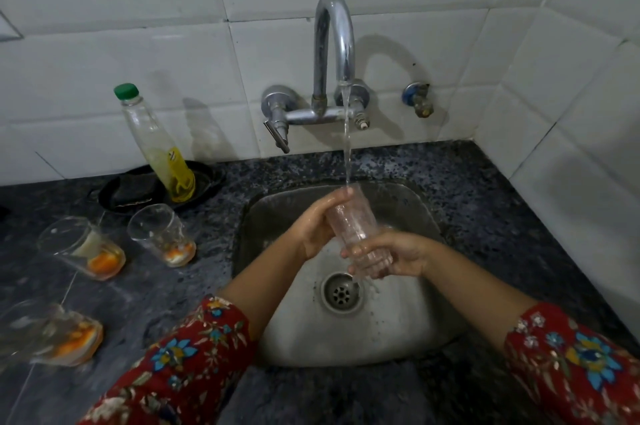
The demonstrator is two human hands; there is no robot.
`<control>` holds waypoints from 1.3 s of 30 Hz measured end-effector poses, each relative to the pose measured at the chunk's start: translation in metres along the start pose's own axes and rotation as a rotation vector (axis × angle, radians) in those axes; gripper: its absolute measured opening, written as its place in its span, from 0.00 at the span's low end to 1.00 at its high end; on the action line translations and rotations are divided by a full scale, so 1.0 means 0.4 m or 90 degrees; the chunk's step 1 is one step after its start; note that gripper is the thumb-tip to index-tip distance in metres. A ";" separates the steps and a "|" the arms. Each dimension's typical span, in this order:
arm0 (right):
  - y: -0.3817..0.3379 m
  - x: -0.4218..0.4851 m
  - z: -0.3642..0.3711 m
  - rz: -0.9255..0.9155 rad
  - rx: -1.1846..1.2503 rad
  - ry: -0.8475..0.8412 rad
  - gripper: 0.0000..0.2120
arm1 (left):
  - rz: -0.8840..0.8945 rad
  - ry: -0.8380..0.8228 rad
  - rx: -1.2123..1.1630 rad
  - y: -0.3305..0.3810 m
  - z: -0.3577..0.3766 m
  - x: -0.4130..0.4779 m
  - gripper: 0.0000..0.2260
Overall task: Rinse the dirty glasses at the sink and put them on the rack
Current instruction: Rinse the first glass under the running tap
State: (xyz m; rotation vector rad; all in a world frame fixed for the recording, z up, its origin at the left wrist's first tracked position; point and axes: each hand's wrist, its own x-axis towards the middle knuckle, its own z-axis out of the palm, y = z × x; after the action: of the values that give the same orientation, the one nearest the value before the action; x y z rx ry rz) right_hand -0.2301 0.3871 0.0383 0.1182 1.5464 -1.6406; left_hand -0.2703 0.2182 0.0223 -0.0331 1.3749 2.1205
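Observation:
A clear glass (353,227) is held tilted over the steel sink (408,314), its mouth under the water stream (347,147) from the chrome tap (334,40). My left hand (320,224) wraps the glass near its rim. My right hand (394,256) grips its base. Water spills from the glass toward the drain (342,293). Three dirty glasses with orange residue stand on the counter to the left: one (161,234) nearest the sink, one (83,248) farther left, one (48,331) at the front left.
A bottle with a green cap (152,144) leans in a black dish (138,189) behind the dirty glasses. The dark speckled counter (502,203) surrounds the sink. White tiled walls close in at the back and right. No rack is in view.

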 end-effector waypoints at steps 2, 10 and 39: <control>-0.039 -0.003 -0.004 0.026 0.011 0.051 0.08 | -0.035 0.111 -0.093 -0.037 -0.007 0.010 0.31; -0.163 0.071 0.086 0.023 -0.573 0.421 0.22 | -0.087 0.304 -0.364 -0.114 -0.011 0.032 0.33; 0.064 0.055 0.030 -0.225 -0.181 0.211 0.23 | 0.161 0.038 0.074 -0.048 0.034 -0.016 0.24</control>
State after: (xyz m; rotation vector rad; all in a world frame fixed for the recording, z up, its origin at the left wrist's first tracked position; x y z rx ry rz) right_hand -0.2223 0.3694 0.0081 -0.0415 2.1368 -1.7069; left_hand -0.2516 0.2319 0.0147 0.1320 1.6083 2.2529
